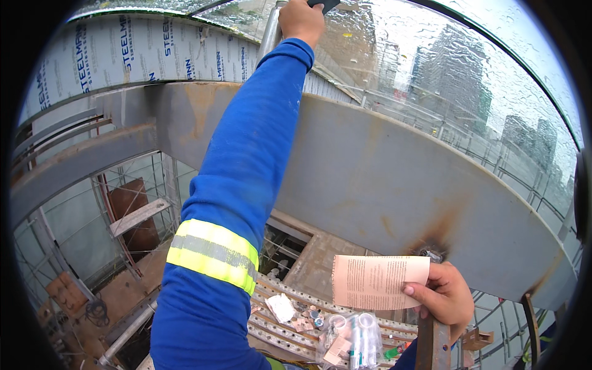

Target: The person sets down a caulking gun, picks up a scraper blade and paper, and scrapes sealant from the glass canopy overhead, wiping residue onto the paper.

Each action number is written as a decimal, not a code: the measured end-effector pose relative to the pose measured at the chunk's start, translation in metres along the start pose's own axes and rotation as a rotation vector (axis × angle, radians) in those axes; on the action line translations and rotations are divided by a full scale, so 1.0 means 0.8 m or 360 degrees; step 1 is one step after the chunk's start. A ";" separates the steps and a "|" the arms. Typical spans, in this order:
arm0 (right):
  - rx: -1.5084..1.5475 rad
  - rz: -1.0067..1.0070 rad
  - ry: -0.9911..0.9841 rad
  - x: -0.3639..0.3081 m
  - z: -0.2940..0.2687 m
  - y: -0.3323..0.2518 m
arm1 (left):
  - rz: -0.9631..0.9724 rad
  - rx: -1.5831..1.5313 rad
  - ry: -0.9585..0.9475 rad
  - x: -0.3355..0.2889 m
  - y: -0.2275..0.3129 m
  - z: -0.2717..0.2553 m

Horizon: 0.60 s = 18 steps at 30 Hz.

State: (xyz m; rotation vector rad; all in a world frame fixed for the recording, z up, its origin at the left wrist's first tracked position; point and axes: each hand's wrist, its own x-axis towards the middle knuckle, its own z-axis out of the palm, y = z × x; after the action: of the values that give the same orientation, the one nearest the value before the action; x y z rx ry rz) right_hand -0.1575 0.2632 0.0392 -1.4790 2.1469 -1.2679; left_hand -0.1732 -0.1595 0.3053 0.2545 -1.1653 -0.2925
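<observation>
"Where's there open room?"
"A gap (pixel 279 251) below the beam (pixel 394 179). Left hand (pixel 301 24) reaches high past its top edge, gripping a dark thing (pixel 327 4)."
"And the paper (pixel 373 282)?"
"Right hand (pixel 445 295), low, pinches it, thumb on top."

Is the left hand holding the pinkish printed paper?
No, the right hand holds the paper, while the left hand grips a dark object.

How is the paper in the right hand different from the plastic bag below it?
The paper is pinkish, while the plastic bag is see-through. The paper is a thin sheet held in the right hand; the bag bulges with things and lies on holed planks. Both are right of the left arm's blue sleeve.
</observation>
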 end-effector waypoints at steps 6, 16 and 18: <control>0.0004 -0.0060 -0.0042 0.001 -0.002 0.003 | 0.0044 0.0068 0.0007 0.006 0.001 -0.006; 0.0004 -0.0029 -0.0013 0.000 0.002 0.000 | -0.0017 0.0235 -0.0063 0.020 -0.005 -0.007; 0.0005 -0.0008 0.0007 -0.002 0.000 -0.001 | -0.0004 0.0257 -0.0069 0.016 -0.001 -0.004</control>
State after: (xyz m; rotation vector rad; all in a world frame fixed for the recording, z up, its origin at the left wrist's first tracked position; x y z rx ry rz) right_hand -0.1564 0.2643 0.0391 -1.4831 2.1439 -1.2767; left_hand -0.1655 -0.1645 0.3147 0.3929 -1.2330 -0.2069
